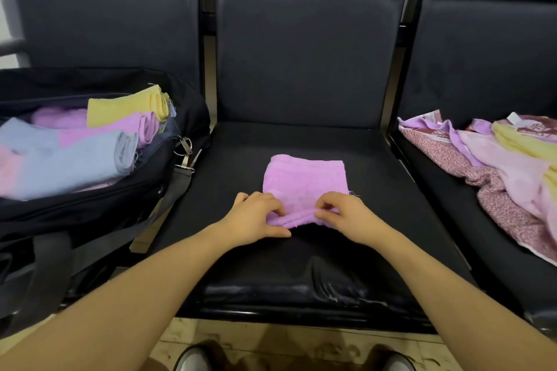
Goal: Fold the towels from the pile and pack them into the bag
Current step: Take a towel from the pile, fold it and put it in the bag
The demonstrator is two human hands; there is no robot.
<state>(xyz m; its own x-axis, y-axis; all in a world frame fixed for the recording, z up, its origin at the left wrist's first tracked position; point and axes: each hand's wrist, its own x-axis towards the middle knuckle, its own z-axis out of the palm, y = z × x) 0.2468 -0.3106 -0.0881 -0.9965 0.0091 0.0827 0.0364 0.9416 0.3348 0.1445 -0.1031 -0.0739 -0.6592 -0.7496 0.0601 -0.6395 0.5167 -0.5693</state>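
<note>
Two shoes stand on the tiled floor at the frame's bottom edge as a person leans over a row of dark padded seats, forearms reaching to the middle seat, which serves as the folding surface. The left hand and right hand sit close together at the near edge of a lilac towel, fingers curled and pinching the doubled hem, apparently to lift that edge and carry it away for one more fold; the towel already lies flat in a compact rectangle, squared so its layers stay aligned. To the left, just beside the working seat, an open black bag rests on the neighbouring seat, its mouth turned up so finished pieces can go straight in; folded towels in blue, lilac and yellow lie stacked there, overlapping. To the right, on the third seat, the unfolded pile of pink, lilac, yellow and patterned cloth sits loose and rumpled, within reach, with several pieces seemingly left to do. Behind, the seat backs rise.
</note>
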